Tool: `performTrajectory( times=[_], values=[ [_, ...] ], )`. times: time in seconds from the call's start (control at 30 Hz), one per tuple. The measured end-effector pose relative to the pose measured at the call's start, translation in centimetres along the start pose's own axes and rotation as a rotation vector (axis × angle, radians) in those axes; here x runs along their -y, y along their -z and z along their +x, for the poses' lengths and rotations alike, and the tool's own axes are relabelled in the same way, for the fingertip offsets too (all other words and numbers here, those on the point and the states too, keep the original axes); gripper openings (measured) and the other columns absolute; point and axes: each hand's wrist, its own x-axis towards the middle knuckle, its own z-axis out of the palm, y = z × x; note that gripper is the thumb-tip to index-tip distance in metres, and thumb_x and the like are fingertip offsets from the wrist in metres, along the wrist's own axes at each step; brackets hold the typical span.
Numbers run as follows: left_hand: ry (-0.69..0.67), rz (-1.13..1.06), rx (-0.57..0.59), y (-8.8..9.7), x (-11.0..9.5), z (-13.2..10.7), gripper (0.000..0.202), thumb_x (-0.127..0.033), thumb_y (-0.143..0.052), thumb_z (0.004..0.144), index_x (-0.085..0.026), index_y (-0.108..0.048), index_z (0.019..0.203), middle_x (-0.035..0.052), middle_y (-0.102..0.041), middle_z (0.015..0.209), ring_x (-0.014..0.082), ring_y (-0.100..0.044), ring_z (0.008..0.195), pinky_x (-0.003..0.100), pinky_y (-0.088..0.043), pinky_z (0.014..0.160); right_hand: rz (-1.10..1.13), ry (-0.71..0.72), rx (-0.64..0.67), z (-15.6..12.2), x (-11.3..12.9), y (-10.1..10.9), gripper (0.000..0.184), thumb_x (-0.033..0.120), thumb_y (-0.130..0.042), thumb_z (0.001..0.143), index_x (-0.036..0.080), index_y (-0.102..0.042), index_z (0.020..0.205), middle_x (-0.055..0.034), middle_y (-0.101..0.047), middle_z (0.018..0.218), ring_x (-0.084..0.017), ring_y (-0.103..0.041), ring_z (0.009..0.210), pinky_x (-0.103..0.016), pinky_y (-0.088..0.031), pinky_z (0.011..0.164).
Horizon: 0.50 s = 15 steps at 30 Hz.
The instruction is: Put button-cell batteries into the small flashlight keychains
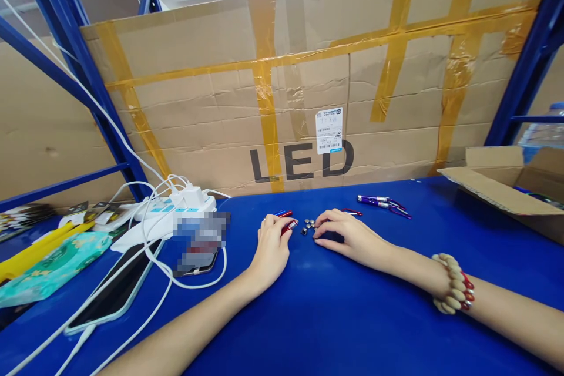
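My left hand point(271, 247) is closed around a small red metal tube point(288, 227), whose silvery end points right. Just behind that hand lie another red tube point(286, 214) and a blue one, partly covered by my fingers. Several small silver button cells point(310, 222) sit in a cluster between my hands, with a tiny dark and silver piece point(304, 231) in front of them. My right hand point(341, 232) rests at the right of the cells, thumb and index fingertips brought together; whatever they pinch is too small to make out.
Beyond my right hand are a red carabiner clip point(352, 212) and purple tubes with clips point(383, 204). On the left, white cables, a power strip point(185, 202) and a phone point(117, 288) crowd the blue table. An open carton point(497, 179) stands right; large cardboard point(220, 111) closes the back.
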Motion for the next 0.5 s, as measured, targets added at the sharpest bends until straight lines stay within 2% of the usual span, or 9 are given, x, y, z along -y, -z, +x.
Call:
performTrajectory(
  times=[0.33,0.5],
  values=[
    [-0.081,0.068,0.111,0.6,-1.0,-0.2,0.017,-0.014,-0.051,0.080,-0.025,-0.060,0.089,0.0024,-0.057,0.095,0.0205,-0.051,0.101,0.038,-0.036,0.088,0.062,-0.007,-0.036,0.0,-0.1,-0.2,0.018,0.034,-0.052,0.084,0.020,-0.063,0.087,-0.0056,-0.059,0.096,-0.018,-0.053,0.092,-0.035,-0.042,0.084],
    [-0.099,0.088,0.157,0.5,-1.2,-0.2,0.021,-0.007,-0.051,0.075,-0.022,-0.063,0.085,0.0015,-0.062,0.092,0.0201,-0.053,0.097,0.039,-0.036,0.088,0.030,-0.030,0.001,0.0,0.1,0.0,0.015,0.031,-0.051,0.084,0.020,-0.062,0.087,-0.0040,-0.060,0.086,-0.017,-0.054,0.083,-0.032,-0.044,0.076]
  ],
)
